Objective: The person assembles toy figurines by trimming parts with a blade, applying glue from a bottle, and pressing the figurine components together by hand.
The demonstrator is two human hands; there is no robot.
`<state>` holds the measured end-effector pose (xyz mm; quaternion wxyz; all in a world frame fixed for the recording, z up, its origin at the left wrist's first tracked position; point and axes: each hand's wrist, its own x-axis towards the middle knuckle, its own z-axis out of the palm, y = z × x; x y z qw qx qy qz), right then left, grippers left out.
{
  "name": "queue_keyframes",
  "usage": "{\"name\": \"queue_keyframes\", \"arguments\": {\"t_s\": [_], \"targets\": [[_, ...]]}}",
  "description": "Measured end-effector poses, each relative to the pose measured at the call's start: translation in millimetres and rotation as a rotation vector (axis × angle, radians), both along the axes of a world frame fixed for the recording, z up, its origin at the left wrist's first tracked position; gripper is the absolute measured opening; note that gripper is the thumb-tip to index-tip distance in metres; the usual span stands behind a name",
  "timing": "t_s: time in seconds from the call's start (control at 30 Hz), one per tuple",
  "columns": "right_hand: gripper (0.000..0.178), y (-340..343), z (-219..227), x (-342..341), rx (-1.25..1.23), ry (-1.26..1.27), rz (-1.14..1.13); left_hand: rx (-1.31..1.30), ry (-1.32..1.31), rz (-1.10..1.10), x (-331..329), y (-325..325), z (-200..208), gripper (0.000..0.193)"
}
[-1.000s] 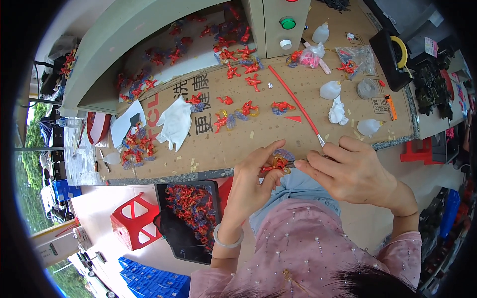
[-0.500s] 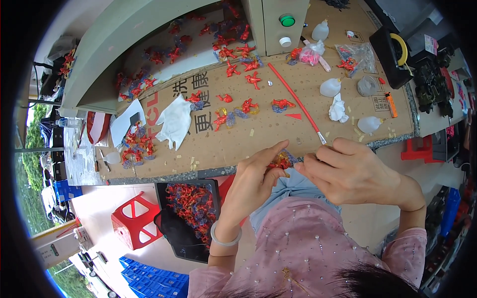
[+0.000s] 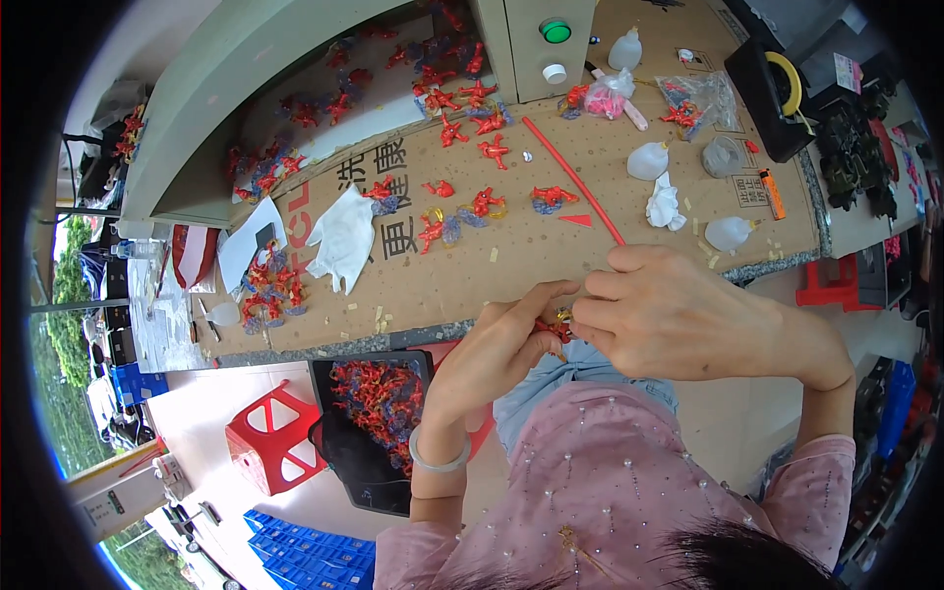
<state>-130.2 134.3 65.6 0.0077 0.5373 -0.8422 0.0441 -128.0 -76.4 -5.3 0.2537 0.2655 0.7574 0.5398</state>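
Observation:
Just off the table's front edge, my left hand (image 3: 497,346) pinches a small red figurine (image 3: 559,327) with yellow parts between thumb and fingers. My right hand (image 3: 678,320) is closed against the same figurine from the other side, its fingers curled and hiding much of it. Behind my right hand lies a red-handled brush (image 3: 570,177), its bristle end covered from sight. Beyond my hands, several similar red figurines (image 3: 484,203) with purple and yellow clear parts lie on the cardboard, one figurine (image 3: 553,197) beside the brush.
White squeeze bottles (image 3: 649,160), a crumpled tissue (image 3: 667,204) and an orange cutter (image 3: 773,195) lie to the right. At left are a white glove (image 3: 344,239) and a grey-green hood (image 3: 187,108). Below stand a black bin (image 3: 374,482) of figurines and a red stool (image 3: 246,447).
My right hand has moved left and turned over, closing in on the figurine and covering the brush's tip. The left hand keeps its pinch and has shifted slightly left.

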Motion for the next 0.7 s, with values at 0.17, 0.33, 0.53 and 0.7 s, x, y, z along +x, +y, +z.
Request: {"name": "queue_keyframes", "arguments": {"t_s": [0.17, 0.33, 0.53, 0.7], "targets": [[0.008, -1.8, -3.5, -7.6, -0.063, -0.119, 0.034, -0.035, -0.104, -0.170, -8.3, -5.8, 0.2, 0.053], [0.007, -1.5, -0.8, -13.3, -0.115, -0.235, 0.058, -0.021, -0.204, -0.240, -11.1, -6.5, -8.6, 0.047], [0.012, -5.2, -4.3, -16.7, -0.090, -0.280, 0.119, 0.024, -0.173, -0.361, -17.6, -2.2, -12.7, 0.031], [0.017, -9.6, -4.9, -16.7, -0.095, -0.233, 0.166, 0.087, -0.253, -0.387, -16.4, -1.0, -27.9, 0.019]]}}
